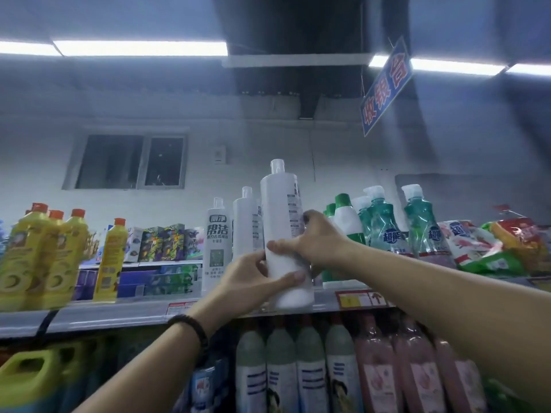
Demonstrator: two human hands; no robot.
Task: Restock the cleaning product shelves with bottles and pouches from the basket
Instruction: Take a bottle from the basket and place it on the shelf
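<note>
Left grip (253, 275), right grip (313, 237), both raised, clasping

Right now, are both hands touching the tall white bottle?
Touching. The head view shows the left hand wrapped round the white bottle low down, thumb across its front, and the right hand gripping it just above.

wall (268, 138): pale, plain | window (128, 162): dark, two panes, upper left | lights (140, 48): lit ceiling strips | sign (386, 87): blue, red characters, hanging tilted at right
</note>
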